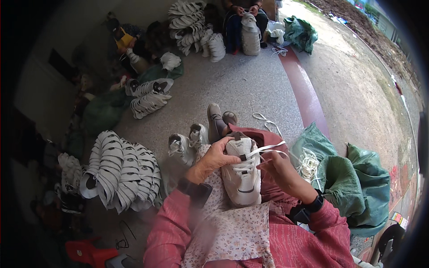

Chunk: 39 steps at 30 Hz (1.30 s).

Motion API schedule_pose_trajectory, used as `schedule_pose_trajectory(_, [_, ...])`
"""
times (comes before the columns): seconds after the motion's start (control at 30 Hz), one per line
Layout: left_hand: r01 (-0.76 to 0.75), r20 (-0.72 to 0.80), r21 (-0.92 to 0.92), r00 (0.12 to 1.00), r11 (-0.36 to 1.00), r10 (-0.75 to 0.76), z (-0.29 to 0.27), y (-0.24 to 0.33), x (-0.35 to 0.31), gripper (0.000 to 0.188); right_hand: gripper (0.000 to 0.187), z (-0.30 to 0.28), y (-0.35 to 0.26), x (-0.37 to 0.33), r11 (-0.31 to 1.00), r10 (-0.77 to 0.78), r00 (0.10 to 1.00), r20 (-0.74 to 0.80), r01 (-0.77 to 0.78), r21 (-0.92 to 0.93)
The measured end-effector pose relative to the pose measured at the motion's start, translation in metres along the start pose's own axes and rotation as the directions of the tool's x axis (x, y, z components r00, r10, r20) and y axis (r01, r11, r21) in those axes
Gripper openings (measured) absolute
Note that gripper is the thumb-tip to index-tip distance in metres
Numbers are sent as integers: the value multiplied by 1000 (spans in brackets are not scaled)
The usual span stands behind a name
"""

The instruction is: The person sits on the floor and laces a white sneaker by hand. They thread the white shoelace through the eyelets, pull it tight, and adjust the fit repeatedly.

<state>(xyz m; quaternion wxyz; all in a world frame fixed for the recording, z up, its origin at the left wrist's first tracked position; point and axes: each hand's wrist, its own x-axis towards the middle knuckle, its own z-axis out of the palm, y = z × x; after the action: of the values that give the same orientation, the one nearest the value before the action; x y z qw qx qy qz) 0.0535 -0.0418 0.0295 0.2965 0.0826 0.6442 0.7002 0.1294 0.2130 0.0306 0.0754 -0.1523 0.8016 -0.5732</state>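
A white and beige sneaker (pixel 243 187) rests on my lap, its toe toward me. My left hand (pixel 213 157) grips the sneaker's left side near the tongue, thumb laid over the upper. White shoelace (pixel 270 148) is threaded across the lower eyelets, and its loose part runs out to the right. Just right of the sneaker, my right hand (pixel 282 172) pinches the lace; its fingertips are partly blurred. A floral apron (pixel 239 236) covers my lap beneath the shoe.
Left of me stand stacked shoe uppers (pixel 123 172) and a pair of sneakers (pixel 181 145). To my right are a bundle of laces (pixel 308 165) and green sacks (pixel 357 187). A red stool (pixel 89 253) sits lower left. Co-workers sit at the back, one handling a stack (pixel 251 38).
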Motion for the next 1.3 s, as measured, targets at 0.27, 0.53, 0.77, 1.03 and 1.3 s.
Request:
schedule_pose_trajectory(0.27, [-35, -106, 7, 994, 999, 35, 3, -10, 1, 61, 13, 12, 13, 24, 961, -258, 960, -108, 244, -127])
schedule_pose_trajectory(0.53, [-40, -108, -16, 993, 999, 38, 5, -9, -2, 61, 11, 21, 13, 24, 958, -280, 944, -172, 265, -109])
schedule_pose_trajectory(0.77, [6, -100, -27, 995, 1000, -8, 6, -5, -1, 62, 10, 27, 22, 26, 967, -248, 953, -175, 233, -103])
schedule_pose_trajectory(1.03, [20, -97, -58, 995, 998, -26, 3, -8, 0, 61, 8, 17, 9, 32, 929, -266, 964, -10, 254, -268])
schedule_pose_trajectory(1.3, [14, -78, -45, 997, 999, -17, 3, -6, -1, 63, 14, 5, 15, 48, 907, -356, 926, 125, 374, -194])
